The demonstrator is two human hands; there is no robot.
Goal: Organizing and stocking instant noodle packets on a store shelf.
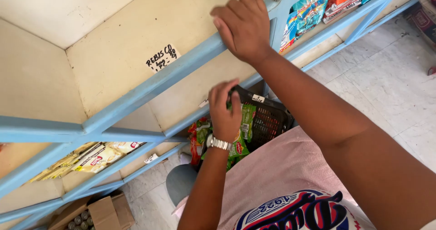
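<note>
From my seat, the left hand (225,110) is reaching down from a nearly straight forearm, a silver wristwatch (218,143) at the wrist, its fingers bent down over a green snack packet (247,121) that stands in the black plastic basket (272,119); the fingertips are hidden behind the hand, so I cannot tell whether they are closed on the packet or only resting on it. More green and red packets (200,137) are bunched just beside and below that hand, in front of the basket. The right hand (243,26) is stretched up and forward, arm almost fully extended, with its fingers curled over the blue front rail (150,87) of the cream upper shelf (136,30), clamped on the rail's edge (knuckles up, thumb out of sight behind it). A small handwritten paper label (162,57) lies on that shelf, well to the left of the hand. Further right, blue and red packets (313,10) fill the next bay. On the lower shelf to the left lie pale yellow packets (97,156), and an open cardboard box (93,214) sits on the tiled floor (390,89).
</note>
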